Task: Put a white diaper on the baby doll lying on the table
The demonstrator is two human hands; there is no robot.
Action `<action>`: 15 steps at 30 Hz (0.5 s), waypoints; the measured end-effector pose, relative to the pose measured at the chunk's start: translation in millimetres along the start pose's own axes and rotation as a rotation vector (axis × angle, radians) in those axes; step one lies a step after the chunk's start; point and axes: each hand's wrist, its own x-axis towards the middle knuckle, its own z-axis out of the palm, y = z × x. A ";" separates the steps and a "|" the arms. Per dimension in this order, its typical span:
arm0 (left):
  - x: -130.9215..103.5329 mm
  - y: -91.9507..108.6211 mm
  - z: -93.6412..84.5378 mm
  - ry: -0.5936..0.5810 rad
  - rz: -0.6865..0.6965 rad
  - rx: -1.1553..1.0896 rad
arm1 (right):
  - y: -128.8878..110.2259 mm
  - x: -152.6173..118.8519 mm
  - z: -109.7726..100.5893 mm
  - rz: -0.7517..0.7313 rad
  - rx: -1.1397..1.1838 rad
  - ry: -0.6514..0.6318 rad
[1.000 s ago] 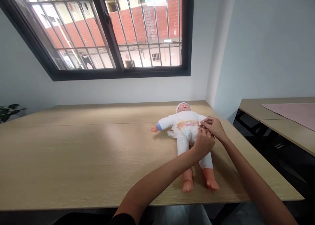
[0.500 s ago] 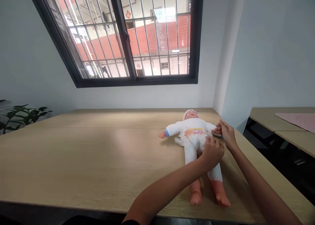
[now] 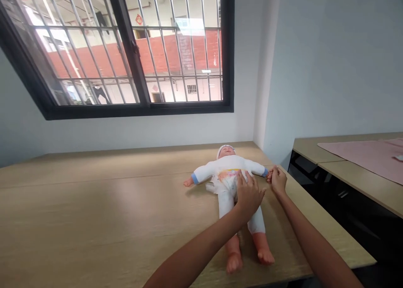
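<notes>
A baby doll (image 3: 241,162) in white clothes with blue cuffs lies on its back on the wooden table, arms spread and feet toward me. Around its waist is a white diaper (image 3: 227,174) with a coloured print on the front and a loose frilled edge on the left. My left hand (image 3: 250,195) lies over the diaper's right side, fingers stretched and spread, covering part of it. Beside the doll's hand at the right, my right hand (image 3: 277,180) has its fingers curled together. What these fingers hold, if anything, is hidden.
The table (image 3: 126,221) runs far to the left, against a wall with a barred window (image 3: 176,107). A second table (image 3: 362,176) with a pink cloth (image 3: 362,153) stands at the right, across a dark gap.
My left hand has gone from a closed grip to spread fingers on the diaper. My right hand has moved outward to the doll's hand. The view has turned right.
</notes>
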 end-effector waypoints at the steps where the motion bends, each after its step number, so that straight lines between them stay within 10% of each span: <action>1: 0.4 -0.2 -0.5 -0.002 0.000 -0.001 | 0.0 2.4 -2.0 -0.028 -0.048 0.027; 7: 0.9 0.0 -9.3 -0.036 0.017 -0.015 | -2.1 17.1 -16.6 -0.120 -0.400 0.214; 15: 3.6 1.2 -14.6 -0.063 0.036 -0.017 | 6.8 16.0 -17.2 -0.164 -0.753 -0.096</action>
